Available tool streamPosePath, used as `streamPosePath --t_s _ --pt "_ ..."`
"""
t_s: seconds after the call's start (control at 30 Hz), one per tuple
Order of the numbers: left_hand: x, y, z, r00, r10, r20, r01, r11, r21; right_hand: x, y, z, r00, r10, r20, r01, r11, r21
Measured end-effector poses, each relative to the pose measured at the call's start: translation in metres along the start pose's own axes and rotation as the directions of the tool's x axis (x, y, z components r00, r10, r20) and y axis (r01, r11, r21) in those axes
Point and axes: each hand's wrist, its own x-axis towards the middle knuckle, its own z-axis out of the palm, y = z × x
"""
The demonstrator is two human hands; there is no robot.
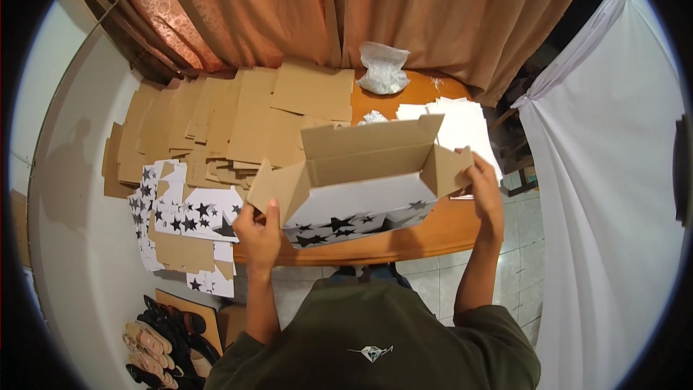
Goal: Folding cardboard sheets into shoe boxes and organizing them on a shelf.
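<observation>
Between my hands is a cardboard box (361,209), brown inside and white outside with black stars on its near wall. Its top stands open and its flaps are raised, the far one upright at the back. My left hand (258,235) grips the left side flap, thumb on the inner brown face. On the other side, my right hand (482,177) pinches the right side flap near its outer corner, with some fingers hidden behind it. The box is tilted over the near part of the wooden table (404,245).
Flat brown cardboard pieces (216,112) lie piled on the left, with star-printed white sheets (191,213) nearer me. A stack of white paper (462,123) sits at the right, a clear plastic bag (384,72) at the back. Shoes (155,339) stand on the floor, lower left.
</observation>
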Motion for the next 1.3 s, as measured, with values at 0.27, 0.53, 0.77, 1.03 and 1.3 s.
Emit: streamPosePath --t_s 0.27,0.53,0.77,1.03,1.3 --pt "0.022 -0.042 0.044 0.970 -0.020 0.242 -0.069 0.932 0.355 0.049 0.036 0.023 0.995 0.097 0.005 -0.092 0.960 -0.264" --pt "-0.017 -0.105 0.074 0.953 0.074 0.294 -0.170 0.934 0.315 0.049 0.129 0.059 0.969 -0.245 0.020 0.224 0.843 -0.488" --pt "-0.040 -0.129 0.094 0.907 -0.097 0.409 -0.042 0.947 0.318 0.047 0.170 0.080 0.973 -0.208 0.098 0.228 0.817 -0.530" --pt "-0.057 -0.151 0.084 0.902 -0.031 0.431 -0.111 0.947 0.301 0.026 0.181 0.092 0.984 -0.155 0.082 0.176 0.857 -0.485" --pt "-0.056 -0.149 0.085 0.863 -0.085 0.499 -0.057 0.963 0.262 0.030 0.191 0.092 0.987 -0.125 0.099 0.157 0.866 -0.474"
